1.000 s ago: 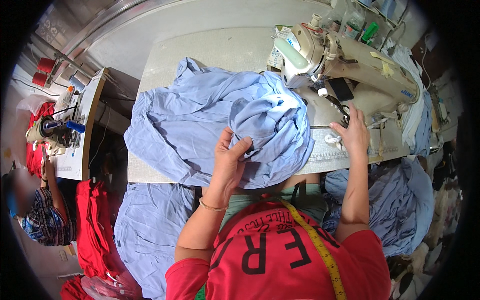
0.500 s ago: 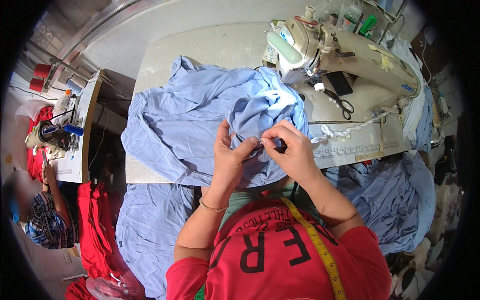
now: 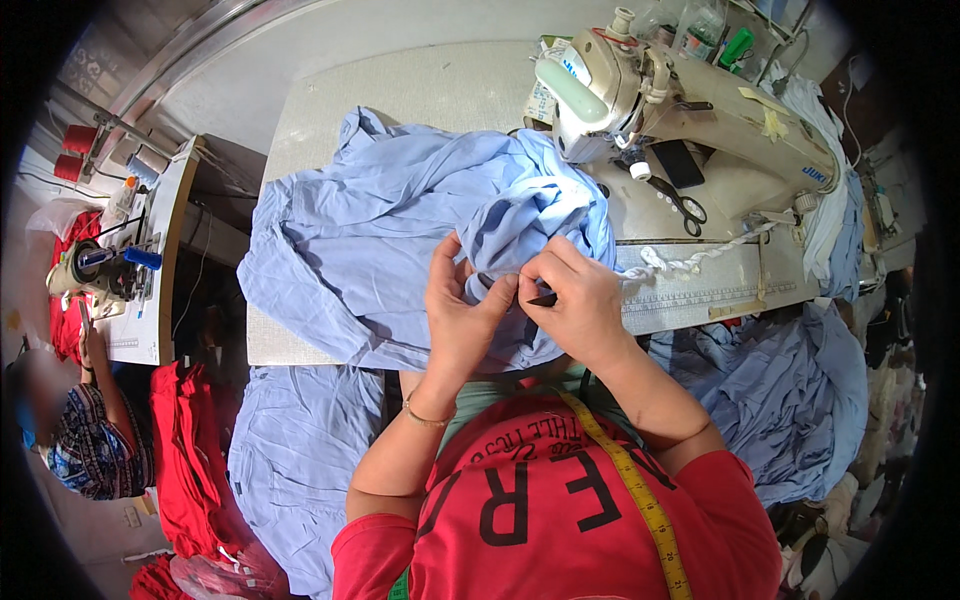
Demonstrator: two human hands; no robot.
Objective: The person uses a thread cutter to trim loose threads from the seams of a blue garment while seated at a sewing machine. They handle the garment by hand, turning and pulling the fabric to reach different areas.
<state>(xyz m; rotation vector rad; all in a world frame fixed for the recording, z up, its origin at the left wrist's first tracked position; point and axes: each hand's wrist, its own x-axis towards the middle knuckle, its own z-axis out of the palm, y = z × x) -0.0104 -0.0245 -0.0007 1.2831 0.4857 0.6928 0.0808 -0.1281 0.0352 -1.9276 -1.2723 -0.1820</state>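
We're looking down on a sewing table [image 3: 420, 90], and both hands meet over the blue cloth [image 3: 400, 210] heaped across it. The left hand [image 3: 462, 310] sits at about seven o'clock from the bunched fold, fingers curled shut and pinching a ridge of that cloth between thumb and fingertips. The right hand [image 3: 580, 300] comes in from four o'clock, fingers closed too, nipping the same fold and holding a small dark tool [image 3: 543, 299] whose tip pokes out toward the left thumb. We can't tell what kind of tool it is. So the cloth runs right between the two sets of fingertips, which almost touch, and the rest of it spreads out toward ten o'clock across the tabletop.

At one o'clock from the hands stands the cream sewing machine [image 3: 700, 110], with scissors [image 3: 685, 205] lying on its bed. A yellow tape measure [image 3: 640, 500] hangs over the red shirt [image 3: 560, 520] at six o'clock. More blue cloth [image 3: 300, 450] is piled below the table edge at eight o'clock.
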